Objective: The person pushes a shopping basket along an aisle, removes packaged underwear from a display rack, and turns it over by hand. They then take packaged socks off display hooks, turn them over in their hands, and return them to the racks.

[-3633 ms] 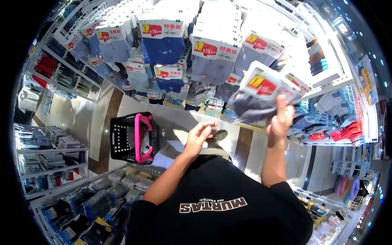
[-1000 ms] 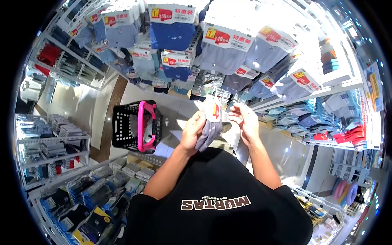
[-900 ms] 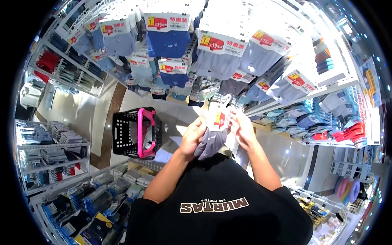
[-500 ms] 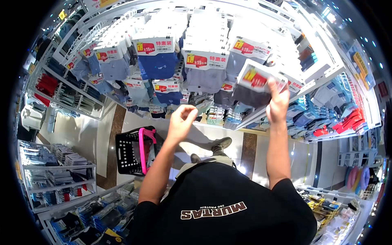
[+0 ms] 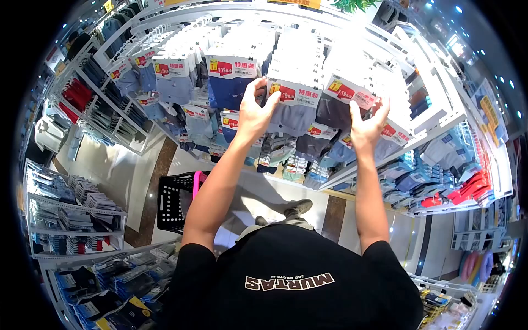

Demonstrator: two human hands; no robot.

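Packs of folded underwear hang in rows under white header cards with red and yellow price labels. My left hand (image 5: 256, 113) is at the left edge of a grey-blue pack (image 5: 290, 118), thumb over its card and fingers apart. A dark pack (image 5: 331, 111) hangs to the right of that one. My right hand (image 5: 368, 127) is at the dark pack's card (image 5: 352, 93), its thumb near the lower edge and the fingers spread. Whether the fingertips touch the cards is hard to see. On the left hangs a blue pack (image 5: 228, 91).
A black shopping basket (image 5: 171, 204) with a pink handle stands on the floor at my left. White shelves (image 5: 77, 210) of packed clothes are at the left, and a bin of packaged goods (image 5: 124, 283) is behind it. More packs (image 5: 423, 179) fill the right shelf.
The dark pack in my right hand has moved up and left onto the rack, and those fingers have spread. My left hand has risen to the grey-blue pack and opened. The view has shifted.
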